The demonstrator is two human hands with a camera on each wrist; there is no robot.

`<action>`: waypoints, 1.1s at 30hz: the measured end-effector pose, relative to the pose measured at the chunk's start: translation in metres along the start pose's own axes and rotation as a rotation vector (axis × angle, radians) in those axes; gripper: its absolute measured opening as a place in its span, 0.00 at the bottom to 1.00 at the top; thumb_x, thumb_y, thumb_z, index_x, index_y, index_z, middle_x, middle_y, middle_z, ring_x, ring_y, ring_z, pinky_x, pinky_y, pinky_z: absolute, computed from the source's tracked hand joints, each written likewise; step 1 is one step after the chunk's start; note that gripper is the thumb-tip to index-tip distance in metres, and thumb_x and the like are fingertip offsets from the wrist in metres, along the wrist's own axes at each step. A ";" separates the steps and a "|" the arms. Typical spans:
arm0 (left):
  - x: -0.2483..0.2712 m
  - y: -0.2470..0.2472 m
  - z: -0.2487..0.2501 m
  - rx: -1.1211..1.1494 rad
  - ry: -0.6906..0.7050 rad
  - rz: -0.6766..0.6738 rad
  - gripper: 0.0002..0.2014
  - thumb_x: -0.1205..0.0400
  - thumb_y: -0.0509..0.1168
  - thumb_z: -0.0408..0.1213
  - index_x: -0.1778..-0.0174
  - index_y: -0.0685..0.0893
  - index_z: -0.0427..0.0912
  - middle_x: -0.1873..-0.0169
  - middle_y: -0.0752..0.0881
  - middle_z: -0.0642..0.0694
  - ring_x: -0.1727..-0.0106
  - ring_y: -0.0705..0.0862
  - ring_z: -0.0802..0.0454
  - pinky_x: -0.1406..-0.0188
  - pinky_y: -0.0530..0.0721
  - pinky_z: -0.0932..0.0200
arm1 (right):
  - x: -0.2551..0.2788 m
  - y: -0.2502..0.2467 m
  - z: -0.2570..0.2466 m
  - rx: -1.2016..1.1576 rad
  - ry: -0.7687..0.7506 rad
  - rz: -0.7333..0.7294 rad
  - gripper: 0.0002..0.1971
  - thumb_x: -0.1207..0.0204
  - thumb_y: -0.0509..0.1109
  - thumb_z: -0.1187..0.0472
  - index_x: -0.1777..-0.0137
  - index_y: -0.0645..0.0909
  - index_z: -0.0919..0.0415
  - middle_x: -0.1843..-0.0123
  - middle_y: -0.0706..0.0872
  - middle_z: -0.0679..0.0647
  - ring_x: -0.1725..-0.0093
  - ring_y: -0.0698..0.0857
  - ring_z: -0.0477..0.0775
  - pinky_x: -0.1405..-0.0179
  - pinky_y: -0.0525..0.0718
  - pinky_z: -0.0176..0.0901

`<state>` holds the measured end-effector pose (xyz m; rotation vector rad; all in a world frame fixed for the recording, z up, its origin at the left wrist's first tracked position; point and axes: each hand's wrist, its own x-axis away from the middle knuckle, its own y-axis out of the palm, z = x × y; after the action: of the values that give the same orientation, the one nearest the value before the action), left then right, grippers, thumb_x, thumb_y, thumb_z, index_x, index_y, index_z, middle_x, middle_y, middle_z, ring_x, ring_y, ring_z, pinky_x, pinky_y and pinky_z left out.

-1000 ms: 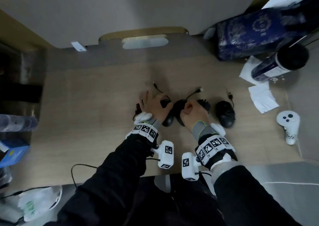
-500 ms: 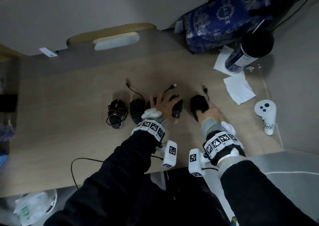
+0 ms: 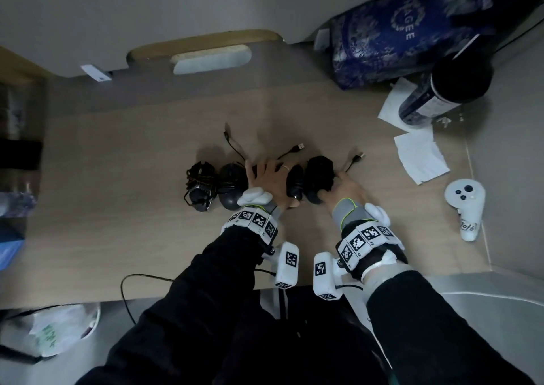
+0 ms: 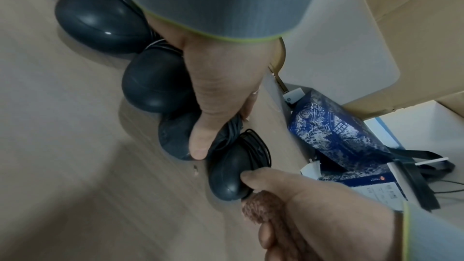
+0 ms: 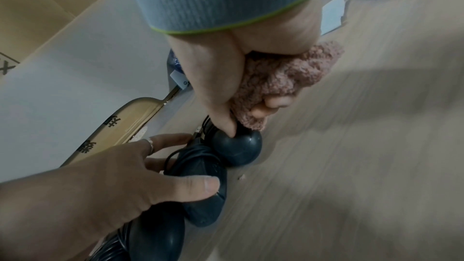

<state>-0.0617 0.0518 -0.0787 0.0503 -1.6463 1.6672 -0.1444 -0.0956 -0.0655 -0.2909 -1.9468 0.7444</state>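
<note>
Several black computer mice with wound cables lie in a row on the wooden table (image 3: 117,208). My left hand (image 3: 269,178) lies over the middle of the row. Its fingers are spread and fairly straight, and its thumb (image 4: 198,140) rests against the third mouse (image 4: 173,140). My right hand (image 3: 346,189) holds a bunched pink cloth (image 5: 281,82) in its curled fingers. Its thumb (image 5: 226,124) presses on the rightmost mouse (image 3: 319,175), which touches the third mouse (image 5: 200,186). The leftmost mouse (image 3: 200,187) and the second mouse (image 3: 231,184) lie free.
At the back right stand a blue patterned bag (image 3: 397,31) and a dark bottle (image 3: 441,90) on white papers (image 3: 421,158). A white controller (image 3: 465,205) lies at the right edge. A pale panel (image 3: 176,17) bounds the back. A black cable (image 3: 132,284) loops at the front edge.
My right hand has left the middle mouse, gone to the rightmost one and slid it left against the row. My left hand has stayed on the middle mice. The head view has shifted.
</note>
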 end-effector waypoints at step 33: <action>0.144 -0.117 -0.187 1.367 -0.116 0.447 0.06 0.18 0.74 0.35 0.46 0.90 0.42 0.59 0.91 0.49 0.61 0.87 0.59 0.50 0.87 0.55 | 0.155 0.056 -0.223 -0.275 -0.632 0.009 0.09 0.25 0.76 0.53 0.50 0.91 0.55 0.55 0.93 0.52 0.52 0.90 0.55 0.45 0.86 0.48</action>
<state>-0.0106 0.2670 0.0647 0.4712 -0.2958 2.8662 -0.0314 0.1087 0.0834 -0.2468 -2.6577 0.6159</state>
